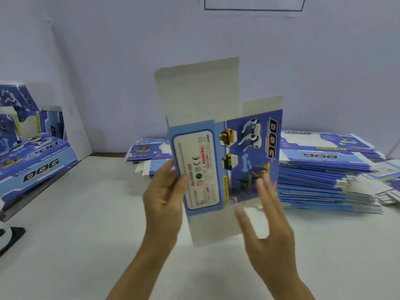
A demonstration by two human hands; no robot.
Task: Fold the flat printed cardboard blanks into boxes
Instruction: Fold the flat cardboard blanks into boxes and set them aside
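Note:
A blue printed cardboard box (225,152) with "DOG" lettering and robot dog pictures is held upright above the table, opened into a sleeve. Its white top flaps stand up and a white bottom flap hangs down. My left hand (164,195) grips the box's left edge, thumb on the panel with the white warning label. My right hand (264,217) is blurred, fingers spread, at the lower right front of the box, touching or just off it. A tall stack of flat blanks (329,174) lies behind on the right.
A smaller heap of flat blanks (147,152) lies behind the box at centre. Folded boxes (34,156) are piled at the left against the wall. A black and white object (8,237) sits at the left edge. The white table (91,224) spreads below my hands.

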